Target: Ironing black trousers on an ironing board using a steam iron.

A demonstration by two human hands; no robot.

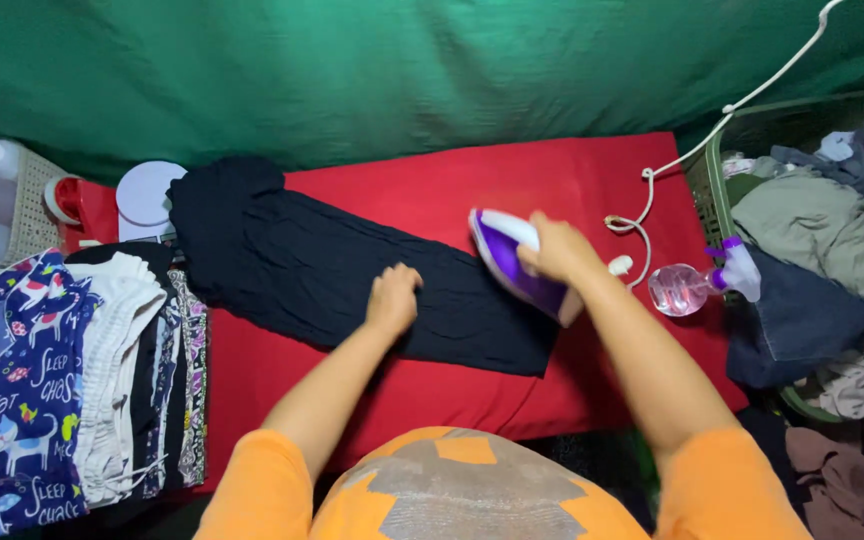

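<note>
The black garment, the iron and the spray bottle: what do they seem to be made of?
The black garment looks like thin matte knit fabric; it lies limp with fine ripples. The iron, gripped by the right hand, appears to be glossy purple and white plastic. The spray bottle seems clear plastic, since the red cloth shows through.

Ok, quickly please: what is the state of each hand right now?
Left hand: open, pressing flat on the black garment, holding nothing.
Right hand: closed around the handle of the purple and white iron.
</note>
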